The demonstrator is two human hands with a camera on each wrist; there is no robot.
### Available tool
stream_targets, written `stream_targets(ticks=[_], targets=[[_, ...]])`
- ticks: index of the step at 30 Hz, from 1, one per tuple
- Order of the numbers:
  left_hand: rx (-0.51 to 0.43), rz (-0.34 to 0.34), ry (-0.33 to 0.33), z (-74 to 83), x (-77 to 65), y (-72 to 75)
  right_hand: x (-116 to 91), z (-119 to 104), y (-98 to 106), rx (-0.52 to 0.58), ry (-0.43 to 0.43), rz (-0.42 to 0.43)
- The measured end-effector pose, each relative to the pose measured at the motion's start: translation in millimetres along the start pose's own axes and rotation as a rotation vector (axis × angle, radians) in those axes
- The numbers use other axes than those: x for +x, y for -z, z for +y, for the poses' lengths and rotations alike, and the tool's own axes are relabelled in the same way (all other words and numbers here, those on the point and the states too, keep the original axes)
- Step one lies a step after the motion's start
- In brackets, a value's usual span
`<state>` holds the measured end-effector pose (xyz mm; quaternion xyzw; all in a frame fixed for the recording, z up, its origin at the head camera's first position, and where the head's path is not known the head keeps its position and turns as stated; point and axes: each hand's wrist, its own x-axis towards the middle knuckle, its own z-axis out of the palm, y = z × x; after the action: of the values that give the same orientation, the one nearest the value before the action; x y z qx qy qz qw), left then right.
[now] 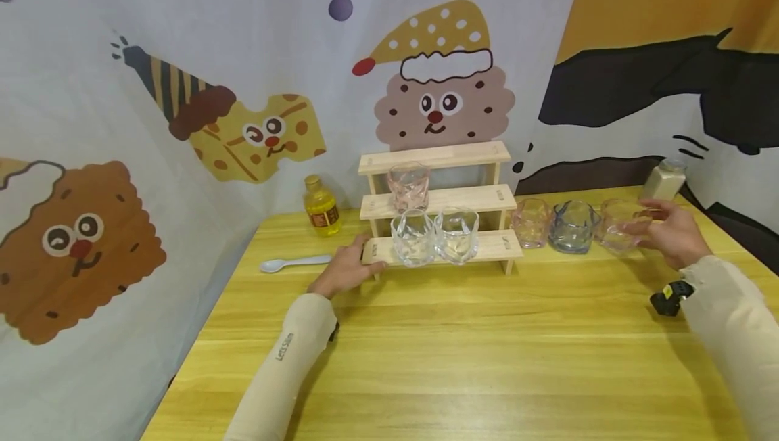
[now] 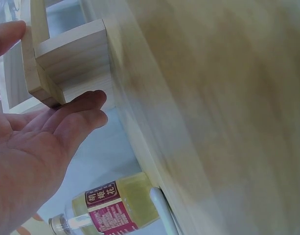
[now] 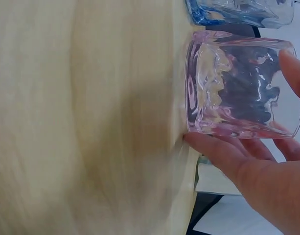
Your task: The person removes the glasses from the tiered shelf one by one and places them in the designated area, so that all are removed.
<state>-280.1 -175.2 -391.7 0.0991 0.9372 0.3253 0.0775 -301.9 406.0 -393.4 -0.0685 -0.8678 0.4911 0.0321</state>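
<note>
My left hand (image 1: 345, 269) holds the left end of the lowest step of a three-tier wooden display stand (image 1: 389, 251). In the left wrist view the thumb is on one side of the step's board (image 2: 37, 63) and the fingers on the other. At the right, my right hand (image 1: 677, 233) grips a pale pink glass (image 1: 616, 226) standing on the table; the right wrist view shows thumb and fingers on opposite sides of this faceted glass (image 3: 242, 88). Beside it stand a blue glass (image 1: 572, 228) and another pink glass (image 1: 531, 223).
Two clear glasses (image 1: 414, 238) sit on the lowest step, and a pink glass (image 1: 409, 187) on the middle one. Left of the stand are a yellow oil bottle (image 1: 322, 207) and a white spoon (image 1: 295, 263). A jar (image 1: 665, 180) stands behind my right hand.
</note>
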Motion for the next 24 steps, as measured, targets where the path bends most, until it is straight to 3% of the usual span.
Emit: stream_targets(ticks=[24], targets=[[-0.039, -0.024, -0.003, -0.1, 0.1, 0.2, -1.2, -2.3, 2.8, -0.054, 0.008, -0.121]])
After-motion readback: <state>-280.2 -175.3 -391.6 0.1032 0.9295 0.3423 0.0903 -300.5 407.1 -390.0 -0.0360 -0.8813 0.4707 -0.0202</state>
